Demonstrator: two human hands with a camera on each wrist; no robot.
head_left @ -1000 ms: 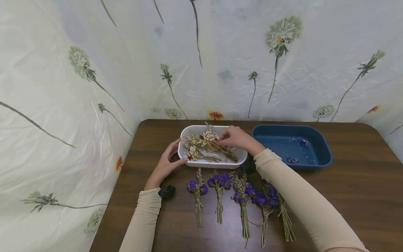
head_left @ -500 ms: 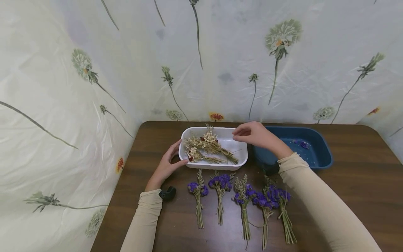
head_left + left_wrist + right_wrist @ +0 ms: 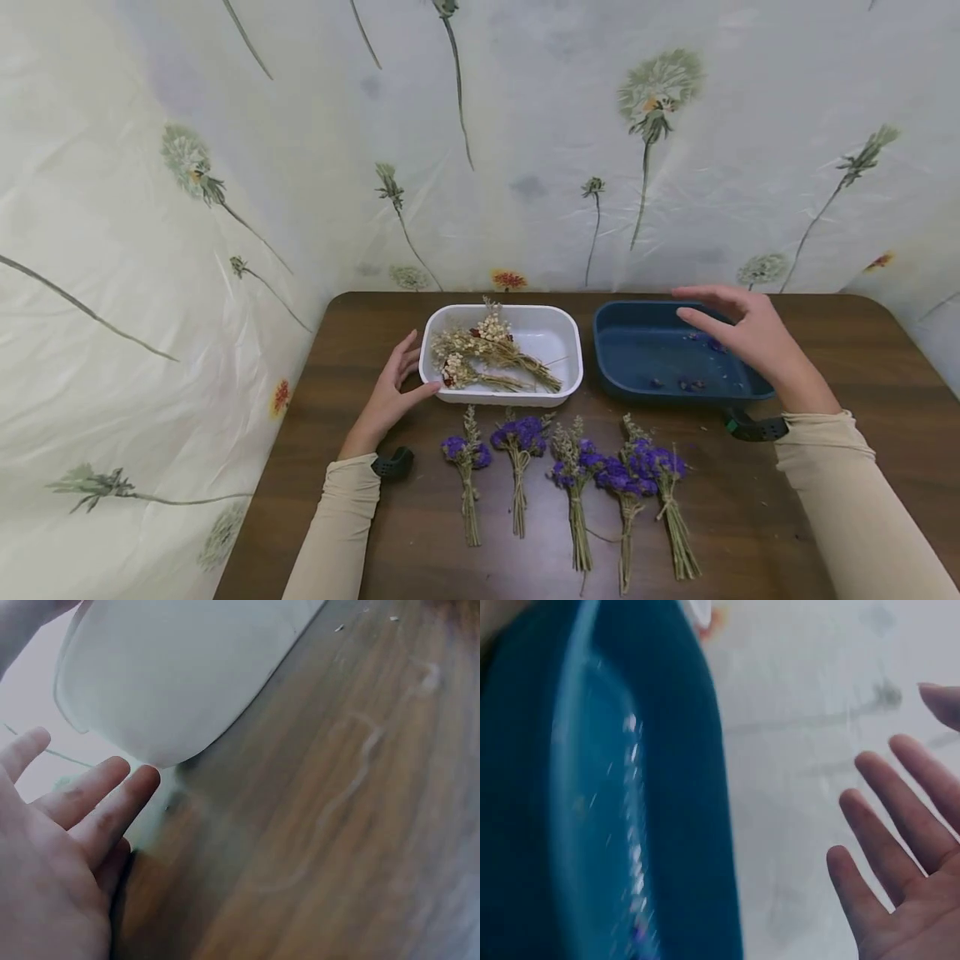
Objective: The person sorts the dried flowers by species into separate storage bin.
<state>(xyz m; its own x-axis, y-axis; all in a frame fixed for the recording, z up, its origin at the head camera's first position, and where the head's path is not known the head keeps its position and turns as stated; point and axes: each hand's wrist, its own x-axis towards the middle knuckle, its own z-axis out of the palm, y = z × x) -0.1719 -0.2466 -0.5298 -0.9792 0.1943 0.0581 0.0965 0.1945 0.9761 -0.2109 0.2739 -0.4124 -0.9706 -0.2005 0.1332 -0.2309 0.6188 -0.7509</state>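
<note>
My left hand (image 3: 390, 398) is at the left end of the white tub (image 3: 558, 392), thumb at the front rim and fingers spread along its side. In the left wrist view the fingertips (image 3: 142, 780) are right by the tub's wall. Bunches of dried cream flowers (image 3: 491, 350) with tied stems lie in the tub's left and middle. My right hand (image 3: 753, 333) hovers over the right part of the blue tub (image 3: 615, 379), fingers spread and holding nothing. A few purple petals (image 3: 692, 385) lie on the blue tub's floor.
Several tied bunches of purple dried flowers (image 3: 525, 437) lie in a row on the brown wooden table (image 3: 540, 567), in front of the tubs. A flower-printed curtain (image 3: 525, 125) hangs behind the table and along its left.
My right hand has come out of the white tub and moved right, above the blue tub, its fingers spreading. The left hand has stayed at the white tub's left end.
</note>
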